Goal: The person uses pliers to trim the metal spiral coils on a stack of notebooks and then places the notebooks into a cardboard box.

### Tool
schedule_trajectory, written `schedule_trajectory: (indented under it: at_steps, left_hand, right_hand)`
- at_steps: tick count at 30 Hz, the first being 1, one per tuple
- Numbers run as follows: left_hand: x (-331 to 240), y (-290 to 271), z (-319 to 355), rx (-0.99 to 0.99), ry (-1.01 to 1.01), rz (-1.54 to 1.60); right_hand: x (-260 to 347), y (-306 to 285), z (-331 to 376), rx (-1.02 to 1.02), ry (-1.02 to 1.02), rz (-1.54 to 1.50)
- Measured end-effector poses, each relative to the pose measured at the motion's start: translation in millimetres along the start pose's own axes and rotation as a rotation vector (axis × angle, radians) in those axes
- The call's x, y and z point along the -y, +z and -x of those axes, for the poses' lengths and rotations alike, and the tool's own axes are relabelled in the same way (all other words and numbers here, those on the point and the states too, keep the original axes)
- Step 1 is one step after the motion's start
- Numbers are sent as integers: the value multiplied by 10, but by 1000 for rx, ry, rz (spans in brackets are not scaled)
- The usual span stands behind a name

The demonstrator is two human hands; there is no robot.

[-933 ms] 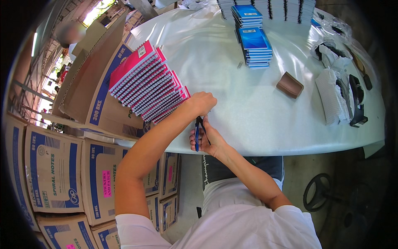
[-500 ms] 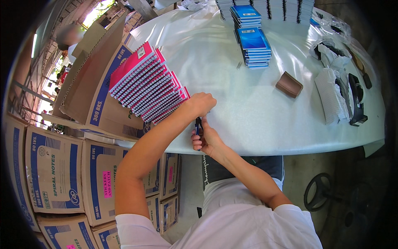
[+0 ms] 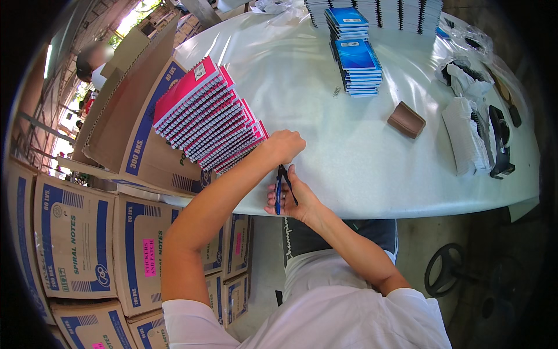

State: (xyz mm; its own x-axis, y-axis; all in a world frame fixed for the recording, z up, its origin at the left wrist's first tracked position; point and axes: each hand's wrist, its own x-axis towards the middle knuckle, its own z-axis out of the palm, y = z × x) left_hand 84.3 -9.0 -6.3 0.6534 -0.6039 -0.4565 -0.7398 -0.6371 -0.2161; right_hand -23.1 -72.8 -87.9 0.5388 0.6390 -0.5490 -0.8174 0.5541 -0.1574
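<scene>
My right hand (image 3: 299,199) grips a pair of pliers (image 3: 279,195) with blue and black handles at the table's near edge. The handles are spread apart, and the jaws point up toward my left hand (image 3: 285,146). That left hand is closed, its fingers curled under and hidden, so what it pinches cannot be made out. Beside it, on the left, leans a slanting stack of pink spiral notebooks (image 3: 206,119), coils facing me. My left forearm passes in front of the stack's lower end.
Blue spiral notebooks (image 3: 357,55) stand stacked at the back, with a loose coil piece (image 3: 336,91) near them. A brown curved block (image 3: 407,120), a white wrapped bundle (image 3: 463,136) and a black tool (image 3: 501,142) lie right. An open carton (image 3: 154,136) and stacked boxes (image 3: 75,232) line the left.
The pliers' handles have spread apart as my right fingers loosened around them. My left hand stays nearly in place beside the pink notebooks.
</scene>
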Motion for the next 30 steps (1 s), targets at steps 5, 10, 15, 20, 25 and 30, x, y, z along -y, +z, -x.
schedule_trajectory:
  at_steps: [5, 10, 15, 20, 25, 30]
  left_hand:
    - [-9, -17, -11, 29, -13, 4]
    - [-22, -26, 6, 3, 2, -32]
    - [-164, 147, 90, -77, 38, -26]
    - [-401, 285, 127, -182, -115, -28]
    - [-528, 575, 188, -501, -265, 240]
    - [-641, 726, 302, -892, -330, 702]
  right_hand:
    - [43, 61, -18, -22, 2, -26]
    - [57, -38, -100, 121, 49, -144]
    - [191, -153, 425, -5, 13, 289]
    - [744, -490, 1149, -826, -703, 1842]
    - [1131, -660, 1158, -994, -1239, 2384]
    - [816, -347, 517, -251, -1172, 2057]
